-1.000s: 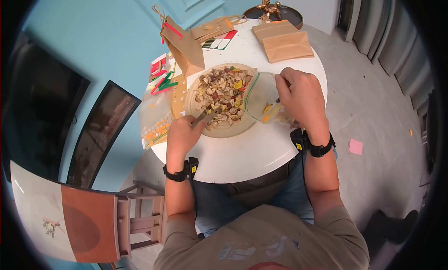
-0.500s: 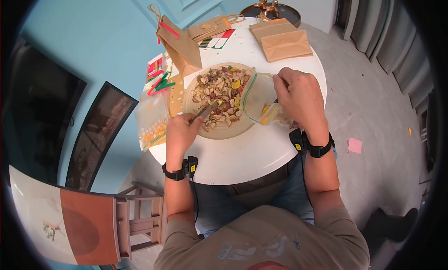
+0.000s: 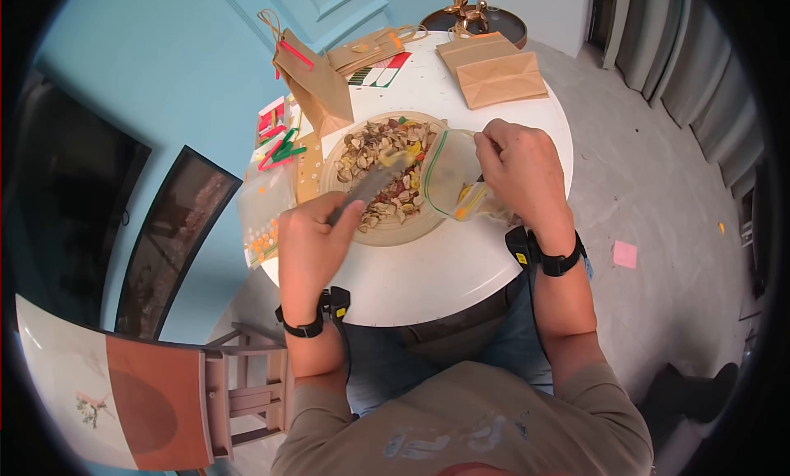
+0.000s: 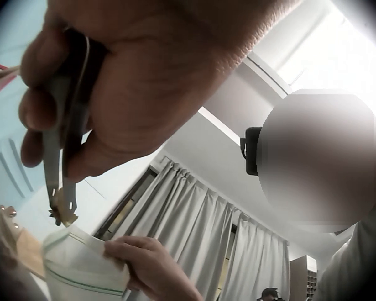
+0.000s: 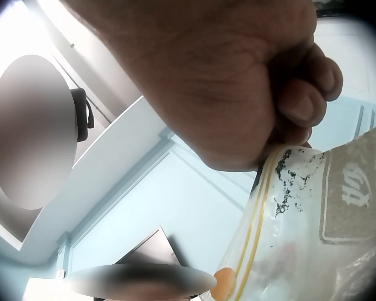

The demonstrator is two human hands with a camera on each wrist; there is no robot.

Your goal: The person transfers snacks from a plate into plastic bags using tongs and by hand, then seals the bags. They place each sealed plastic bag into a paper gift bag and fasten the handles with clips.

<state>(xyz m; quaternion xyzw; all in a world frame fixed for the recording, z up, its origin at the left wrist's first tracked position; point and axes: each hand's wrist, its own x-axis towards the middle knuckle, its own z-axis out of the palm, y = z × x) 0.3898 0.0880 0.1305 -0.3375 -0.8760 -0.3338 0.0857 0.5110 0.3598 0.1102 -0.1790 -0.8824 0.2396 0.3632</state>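
Note:
My left hand (image 3: 317, 237) grips a pair of metal tongs (image 4: 53, 153), angled over the heap of dried flakes and fruit pieces (image 3: 383, 208) on a round beige tray (image 3: 395, 239). Between the tong tips is a small yellowish dried piece (image 4: 67, 210), blurred in the head view. My right hand (image 3: 524, 167) pinches the edge of a clear zip bag (image 3: 451, 171) with a green seal line, its fingers curled in the right wrist view. The bag's mouth overlaps the tray's right side. An orange piece (image 5: 224, 284) shows by the bag's yellow strip.
A brown paper bag (image 3: 317, 89) with a red clip stands behind the tray. Another lies folded (image 3: 502, 81) at the back right. Red and green clips (image 3: 280, 151) and a clear bag with orange pieces (image 3: 262, 237) are on the left of the white table (image 3: 436, 287).
My left hand has lifted the tongs up from the heap, now with a yellowish piece at their tips. My right hand and the zip bag have shifted slightly left.

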